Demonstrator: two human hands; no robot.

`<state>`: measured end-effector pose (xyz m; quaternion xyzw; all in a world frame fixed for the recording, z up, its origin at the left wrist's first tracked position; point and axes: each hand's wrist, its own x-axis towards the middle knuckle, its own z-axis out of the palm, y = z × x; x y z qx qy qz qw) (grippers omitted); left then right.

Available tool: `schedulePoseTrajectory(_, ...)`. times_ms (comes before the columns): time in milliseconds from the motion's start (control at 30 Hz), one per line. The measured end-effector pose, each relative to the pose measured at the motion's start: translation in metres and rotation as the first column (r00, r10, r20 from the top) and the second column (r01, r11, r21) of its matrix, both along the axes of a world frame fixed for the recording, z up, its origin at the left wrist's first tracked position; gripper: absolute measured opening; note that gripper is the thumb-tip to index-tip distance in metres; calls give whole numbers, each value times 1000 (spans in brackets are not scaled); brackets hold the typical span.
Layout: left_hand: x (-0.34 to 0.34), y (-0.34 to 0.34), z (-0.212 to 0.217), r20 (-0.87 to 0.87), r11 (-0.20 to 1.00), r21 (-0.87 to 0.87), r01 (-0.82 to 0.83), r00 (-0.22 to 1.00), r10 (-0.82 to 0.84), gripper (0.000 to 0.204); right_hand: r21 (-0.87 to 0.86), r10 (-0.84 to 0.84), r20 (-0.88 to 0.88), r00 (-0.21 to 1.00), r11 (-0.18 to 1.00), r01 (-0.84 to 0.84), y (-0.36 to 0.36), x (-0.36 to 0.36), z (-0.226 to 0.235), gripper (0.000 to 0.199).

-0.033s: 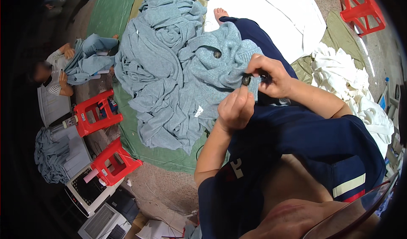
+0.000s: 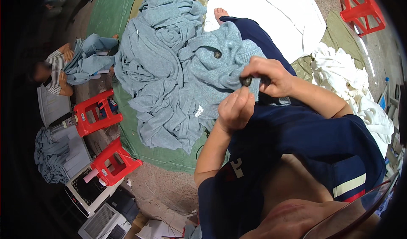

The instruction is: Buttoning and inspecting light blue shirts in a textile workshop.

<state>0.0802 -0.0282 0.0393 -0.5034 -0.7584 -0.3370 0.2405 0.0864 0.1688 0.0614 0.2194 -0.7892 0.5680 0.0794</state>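
A light blue-grey knitted cardigan (image 2: 207, 84) with dark round buttons lies partly across my lap. One dark button (image 2: 246, 82) sits between my two hands at the garment's edge. My left hand (image 2: 235, 108) pinches at the lower side of this button, thumb and fingertips together. From the right, my right hand (image 2: 271, 76) has its fingers curled over the knit edge just above and beside the button; its fingertips partly hide the fabric. Another button (image 2: 217, 54) shows on the cardigan farther up.
A large heap of blue-grey knitwear (image 2: 157, 65) lies on the green sheet (image 2: 169, 159) at left. White knitwear (image 2: 339, 73) is piled at right. Red stools (image 2: 97, 114) stand at left, another red stool (image 2: 362, 11) at far right. A seated person (image 2: 59, 69) handles similar cloth.
My right hand's fingers have shifted slightly left and down over the button, which is now more tilted and partly covered. My left hand has barely moved.
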Motion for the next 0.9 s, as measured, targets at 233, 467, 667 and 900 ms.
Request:
schedulePoseTrajectory(233,-8,-46,-21,331,989,-128,-76,937,115,24,-313,449,723,525,890,-331,40,2,24,15)
schedulePoseTrajectory(467,3,-108,-56,743,911,-203,-359,549,382,18,-285,197,852,485,952,114,56,-67,23,10)
schedulePoseTrajectory(667,-27,-119,-102,916,685,-47,-727,242,320,16,159,-328,438,837,945,287,134,-350,84,25)
schedulePoseTrajectory(900,-6,-174,-226,891,550,-347,-760,-84,445,29,187,-698,148,701,716,673,19,-387,-59,17)
